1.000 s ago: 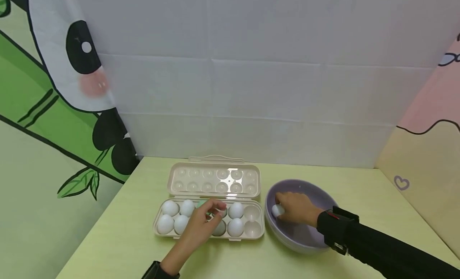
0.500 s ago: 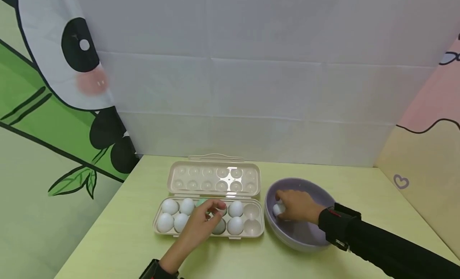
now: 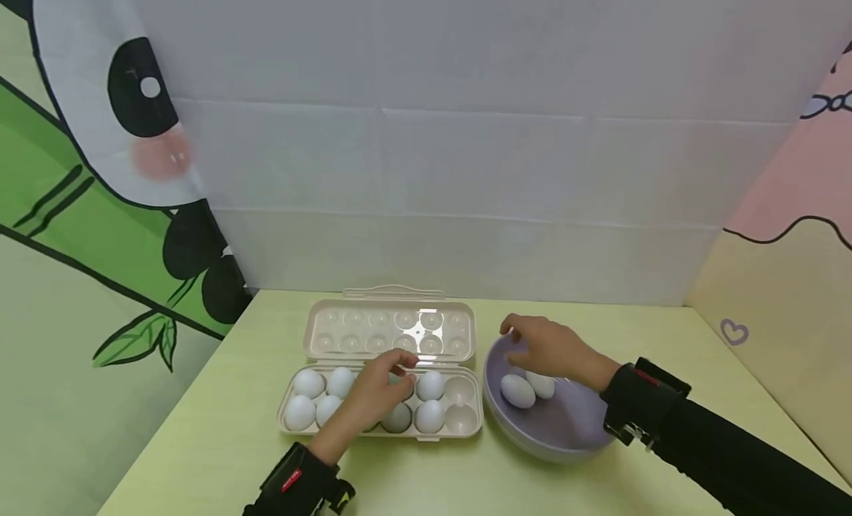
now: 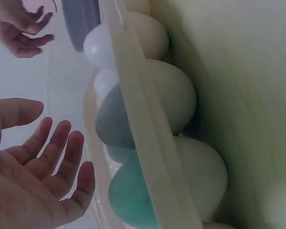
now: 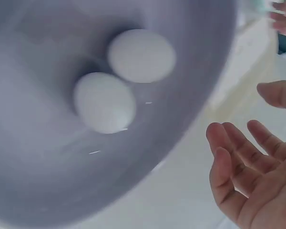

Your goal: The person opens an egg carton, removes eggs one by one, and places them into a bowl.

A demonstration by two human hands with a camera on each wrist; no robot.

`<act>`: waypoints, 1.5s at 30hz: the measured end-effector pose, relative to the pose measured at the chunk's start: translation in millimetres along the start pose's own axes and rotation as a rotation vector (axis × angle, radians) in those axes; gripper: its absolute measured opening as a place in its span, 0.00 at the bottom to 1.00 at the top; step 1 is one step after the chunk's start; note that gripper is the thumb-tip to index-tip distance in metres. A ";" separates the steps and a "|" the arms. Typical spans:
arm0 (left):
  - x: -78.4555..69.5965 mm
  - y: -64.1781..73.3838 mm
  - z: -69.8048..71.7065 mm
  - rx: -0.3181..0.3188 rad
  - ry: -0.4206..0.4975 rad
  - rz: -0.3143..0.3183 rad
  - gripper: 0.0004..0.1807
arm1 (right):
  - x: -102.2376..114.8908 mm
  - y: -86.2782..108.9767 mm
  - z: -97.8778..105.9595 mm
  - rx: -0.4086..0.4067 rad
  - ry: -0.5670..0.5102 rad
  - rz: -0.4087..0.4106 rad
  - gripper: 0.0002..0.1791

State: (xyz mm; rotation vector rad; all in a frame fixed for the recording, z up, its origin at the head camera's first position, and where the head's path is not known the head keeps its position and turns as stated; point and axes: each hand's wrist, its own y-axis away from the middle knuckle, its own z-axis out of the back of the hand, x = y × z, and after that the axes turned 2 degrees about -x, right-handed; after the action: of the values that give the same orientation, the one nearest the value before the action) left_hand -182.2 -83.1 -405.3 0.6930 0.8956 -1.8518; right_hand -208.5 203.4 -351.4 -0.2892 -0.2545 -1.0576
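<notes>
Two white eggs (image 3: 518, 391) lie side by side in a purple bowl (image 3: 559, 427); the right wrist view shows both eggs (image 5: 105, 102) touching. Above the bowl's far left rim, my right hand (image 3: 549, 346) holds nothing, its fingers loosely bent. My left hand (image 3: 376, 387) hovers over the middle of an egg carton (image 3: 426, 436), also holding nothing; in the left wrist view its fingers are spread beside a green egg (image 4: 131, 193) and a grey egg (image 4: 113, 121). White eggs (image 3: 299, 412) sit at the carton's left. My left hand hides some middle cups.
The carton's clear lid (image 3: 389, 331) lies folded back behind it. Bare cups (image 3: 459, 420) are at the carton's right end, next to the bowl. A pale yellow table (image 3: 200, 442) carries everything, and a white sheet (image 3: 466, 168) hangs behind.
My right hand has let go of an egg in the bowl and risen toward the far rim, so two eggs now show. The left hand stays over the carton, almost unmoved.
</notes>
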 end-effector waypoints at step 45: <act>-41.6 -25.1 -16.5 -0.122 0.239 -0.186 0.17 | 37.0 9.2 1.2 -0.093 -0.426 0.133 0.27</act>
State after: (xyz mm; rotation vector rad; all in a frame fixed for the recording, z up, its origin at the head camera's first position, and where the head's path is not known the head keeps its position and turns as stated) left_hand -186.8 -41.5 -375.7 0.7881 1.2548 -1.8829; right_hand -183.1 178.0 -338.6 -0.6087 -0.5606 -0.8695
